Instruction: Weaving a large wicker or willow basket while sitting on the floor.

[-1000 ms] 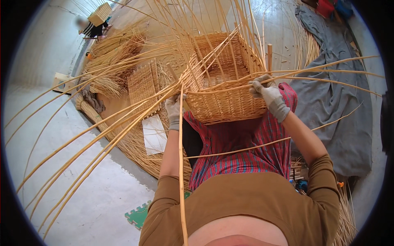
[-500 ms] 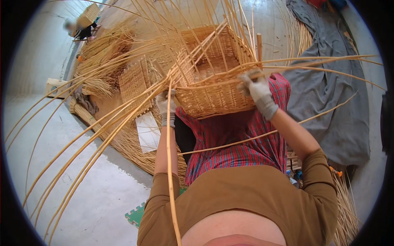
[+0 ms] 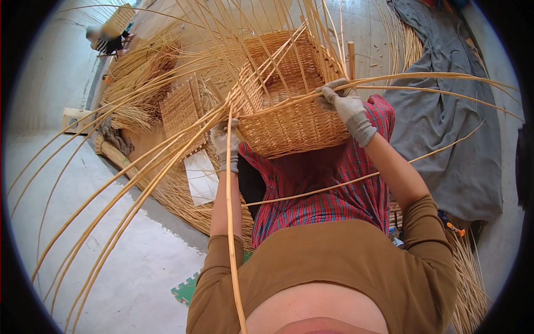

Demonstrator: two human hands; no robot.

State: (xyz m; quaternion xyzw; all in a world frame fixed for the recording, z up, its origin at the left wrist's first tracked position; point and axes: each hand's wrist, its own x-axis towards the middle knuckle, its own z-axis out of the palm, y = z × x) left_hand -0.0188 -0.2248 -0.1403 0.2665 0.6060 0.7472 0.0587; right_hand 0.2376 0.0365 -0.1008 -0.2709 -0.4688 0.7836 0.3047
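A rectangular wicker basket (image 3: 295, 129) sits over my lap with its open top facing up, long rods sticking out of its rim. Gloved in grey, my right hand (image 3: 346, 106) grips the front right corner of the rim, where willow rods (image 3: 434, 78) run off to the right. My left hand (image 3: 223, 139), also gloved, is closed round the front left corner beside a short wooden stick; its fingertips are partly hidden. From that corner a bundle of rods (image 3: 150, 178) fans out to the left, and one thick rod (image 3: 231, 222) points down toward me.
A striped red cloth (image 3: 317, 195) covers my lap. Bundles of willow (image 3: 139, 72) and a woven panel (image 3: 181, 114) lie at the left. Grey fabric (image 3: 445, 139) spreads at the right, with orange-handled pruners (image 3: 455, 229) below it. Another person (image 3: 108, 42) sits far left.
My right hand has shifted slightly up and left onto the rim's corner, its fingers now over the rods. The basket has moved up a little; my left hand stays at its corner.
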